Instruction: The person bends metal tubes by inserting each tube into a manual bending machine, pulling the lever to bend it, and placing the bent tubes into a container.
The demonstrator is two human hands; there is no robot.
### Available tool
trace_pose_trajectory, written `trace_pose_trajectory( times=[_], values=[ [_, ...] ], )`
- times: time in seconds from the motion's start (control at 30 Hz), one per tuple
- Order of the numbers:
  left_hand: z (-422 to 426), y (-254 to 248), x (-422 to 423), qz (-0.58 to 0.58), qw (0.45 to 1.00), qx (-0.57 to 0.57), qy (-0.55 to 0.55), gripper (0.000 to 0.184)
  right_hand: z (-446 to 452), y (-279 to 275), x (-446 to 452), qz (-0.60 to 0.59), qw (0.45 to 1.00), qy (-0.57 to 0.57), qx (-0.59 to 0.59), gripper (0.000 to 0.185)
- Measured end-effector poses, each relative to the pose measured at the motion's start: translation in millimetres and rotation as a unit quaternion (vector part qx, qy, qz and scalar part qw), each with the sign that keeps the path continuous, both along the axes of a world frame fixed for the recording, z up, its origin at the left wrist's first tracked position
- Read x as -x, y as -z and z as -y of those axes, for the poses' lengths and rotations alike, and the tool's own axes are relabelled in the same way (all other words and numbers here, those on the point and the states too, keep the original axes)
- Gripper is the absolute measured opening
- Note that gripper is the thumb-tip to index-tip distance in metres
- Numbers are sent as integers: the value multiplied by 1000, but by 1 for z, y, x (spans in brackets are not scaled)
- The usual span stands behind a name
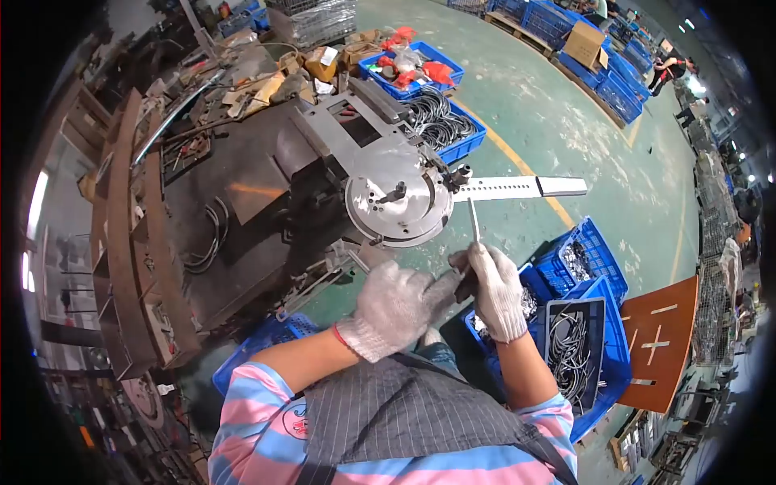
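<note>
My left hand (396, 309), in a white knit glove, is closed near the front of the round metal fixture, around a thin metal rod (358, 260) whose end sticks out at its upper left. Close beside it, my right hand (497, 295), gloved too, grips a thin light metal strip (474, 220) that points up toward the perforated arm (501, 188). Dark fingertips of the gloves meet between the hands; what lies there is hard to make out. The round metal plate (388, 212) carries a dark upright pin (396, 191) and a second post (461, 173) at its right edge.
Left of the fixture is a dark workbench (242, 267) with bent rods (212, 238). Blue crates (465, 145) of curved metal parts stand behind it; more crates (602, 299) with small parts are at the right, by a brown board (667, 347). A person (669, 73) is far off.
</note>
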State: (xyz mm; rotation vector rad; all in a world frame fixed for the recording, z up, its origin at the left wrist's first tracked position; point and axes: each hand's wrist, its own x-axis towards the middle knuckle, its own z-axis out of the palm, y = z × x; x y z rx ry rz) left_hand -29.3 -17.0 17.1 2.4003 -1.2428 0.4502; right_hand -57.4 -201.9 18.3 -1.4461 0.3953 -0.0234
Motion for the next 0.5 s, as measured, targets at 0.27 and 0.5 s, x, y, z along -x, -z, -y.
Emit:
trace_pose_trajectory(
  times=[0.27,0.5],
  values=[
    [19,12,-24,30,994,23,-101,23,21,10,-55,-61,988,-139,33,48],
    [25,17,-23,21,990,26,-136,20,33,9,-71,-88,972,-206,75,44]
  ],
)
